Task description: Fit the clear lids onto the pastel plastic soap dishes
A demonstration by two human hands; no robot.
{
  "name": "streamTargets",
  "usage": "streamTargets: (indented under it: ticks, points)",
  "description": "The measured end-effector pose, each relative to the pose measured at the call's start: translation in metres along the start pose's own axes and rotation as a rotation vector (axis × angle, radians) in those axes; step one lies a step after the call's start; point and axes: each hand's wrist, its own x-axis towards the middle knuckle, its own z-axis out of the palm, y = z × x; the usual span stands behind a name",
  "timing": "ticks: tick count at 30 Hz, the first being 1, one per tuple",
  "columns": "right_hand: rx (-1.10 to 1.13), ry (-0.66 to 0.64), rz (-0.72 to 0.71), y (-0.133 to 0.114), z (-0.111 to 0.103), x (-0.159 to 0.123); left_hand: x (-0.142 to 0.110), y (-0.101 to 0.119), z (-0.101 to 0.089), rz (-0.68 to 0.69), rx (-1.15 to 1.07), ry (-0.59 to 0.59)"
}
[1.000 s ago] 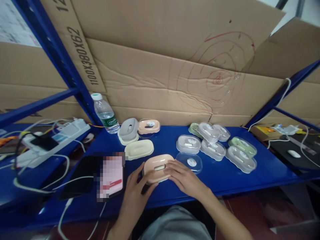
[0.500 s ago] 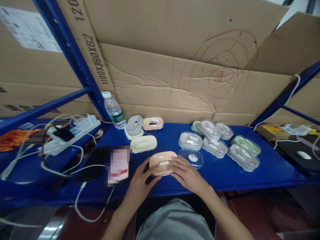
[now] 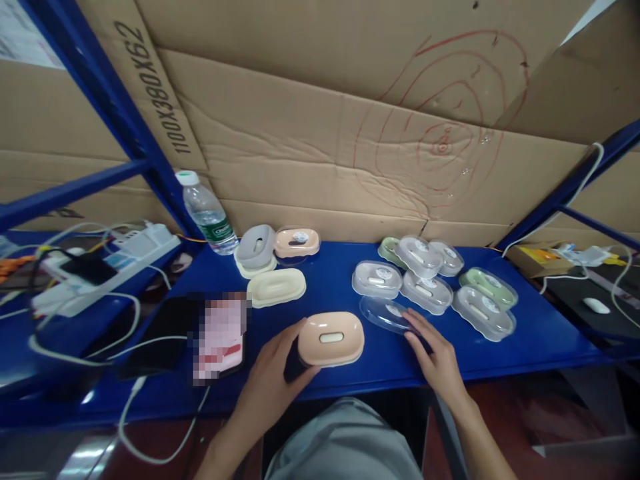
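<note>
My left hand [image 3: 277, 370] grips the left end of a peach oval soap dish [image 3: 327, 327], thumb at its near edge and fingers at the far left side. A pale oblong insert shows in the middle of the dish. My right hand [image 3: 434, 353] pinches the right end of a clear plastic lid [image 3: 383, 317] with a round sticker; the lid is tilted over the blue table. Behind the lid, a grey soap dish with a clear lid [image 3: 377, 279] lies on the table. A cream oval tray [image 3: 277, 288] rests left of the peach dish.
Several lidded grey and green dishes [image 3: 484, 312] lie at the right. At the back left are a grey piece [image 3: 256, 247], another peach dish [image 3: 297, 241] and a water bottle [image 3: 213, 220]. A phone [image 3: 220, 340], cables and a power strip [image 3: 145, 250] occupy the left.
My right hand has left the peach dish, moved right and taken hold of the clear lid, which now tilts. My left hand stays on the dish. The camera view has shifted.
</note>
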Motion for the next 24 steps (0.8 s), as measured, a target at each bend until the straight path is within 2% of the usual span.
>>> streamTargets:
  ticks: [2,5,8,11,18,21,24]
  points:
    - [0.058,-0.033,-0.053,-0.019,0.007,0.0,-0.001,0.0,0.001,-0.002,0.02,-0.013]
    - [0.101,-0.128,-0.221,-0.047,0.023,0.003,-0.001,0.002,0.002,-0.004,0.037,-0.027]
    - [0.09,-0.166,-0.315,-0.063,0.037,0.004,-0.001,0.002,0.001,0.004,0.037,-0.037]
    - [0.048,-0.198,-0.334,-0.066,0.042,0.003,-0.002,0.002,0.002,-0.002,0.015,-0.023]
    - [-0.058,-0.288,-0.415,-0.071,0.04,0.01,-0.002,0.002,0.003,-0.012,0.006,-0.036]
    - [-0.086,-0.247,-0.44,-0.078,0.044,0.013,-0.002,0.003,0.002,0.012,0.016,-0.054]
    - [-0.123,-0.205,-0.405,-0.084,0.051,0.014,-0.001,0.003,0.0,0.006,0.015,-0.059]
